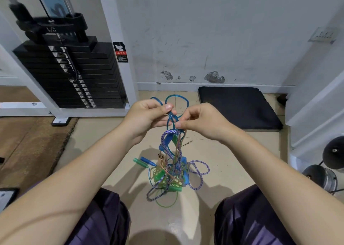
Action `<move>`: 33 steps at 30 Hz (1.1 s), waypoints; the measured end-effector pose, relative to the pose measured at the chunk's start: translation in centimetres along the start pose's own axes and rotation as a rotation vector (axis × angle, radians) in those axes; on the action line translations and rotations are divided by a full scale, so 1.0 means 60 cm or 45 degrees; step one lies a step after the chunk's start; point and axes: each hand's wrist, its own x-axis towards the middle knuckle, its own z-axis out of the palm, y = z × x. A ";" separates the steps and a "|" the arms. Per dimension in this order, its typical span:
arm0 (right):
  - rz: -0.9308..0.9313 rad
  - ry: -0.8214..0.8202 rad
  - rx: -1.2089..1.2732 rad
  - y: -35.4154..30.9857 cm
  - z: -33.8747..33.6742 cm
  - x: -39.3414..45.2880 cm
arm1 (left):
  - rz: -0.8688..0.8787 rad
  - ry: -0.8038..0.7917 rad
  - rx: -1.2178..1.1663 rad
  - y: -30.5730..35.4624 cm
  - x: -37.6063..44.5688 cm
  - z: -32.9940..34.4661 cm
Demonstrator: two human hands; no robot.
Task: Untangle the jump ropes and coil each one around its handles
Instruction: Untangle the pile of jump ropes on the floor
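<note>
Both the left hand (149, 117) and the right hand (200, 121) were pinched shut on the blue rope (176, 103), lifting it so the tangle (170, 170) hung below them, likely to expose crossings.

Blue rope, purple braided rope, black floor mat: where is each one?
Blue rope (176, 97), head view, top loop.
Purple braided rope (202, 167), head view, loop on floor.
Black floor mat (240, 107), head view, middle.
</note>
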 end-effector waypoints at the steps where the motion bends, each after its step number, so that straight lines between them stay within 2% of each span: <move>1: -0.016 0.013 -0.036 0.000 -0.001 0.000 | 0.000 -0.006 0.027 0.001 0.000 0.000; 7: -0.083 0.024 0.101 0.007 -0.001 0.005 | -0.013 -0.187 0.326 0.008 -0.004 -0.003; 12: -0.136 -0.034 0.153 0.003 -0.001 0.003 | 0.012 -0.139 0.507 0.014 0.003 -0.008; 17: -0.130 -0.053 0.103 0.000 -0.007 0.000 | 0.040 -0.108 0.569 0.018 0.002 -0.013; 22: -0.052 -0.044 0.059 0.002 -0.024 -0.001 | 0.038 -0.025 0.498 0.026 0.003 -0.022; 28: -0.037 -0.042 0.195 -0.006 -0.038 -0.010 | -0.053 -0.203 0.567 0.032 -0.003 -0.027; 33: 0.028 -0.081 0.101 -0.009 -0.031 -0.012 | -0.049 -0.219 0.532 0.030 -0.006 -0.024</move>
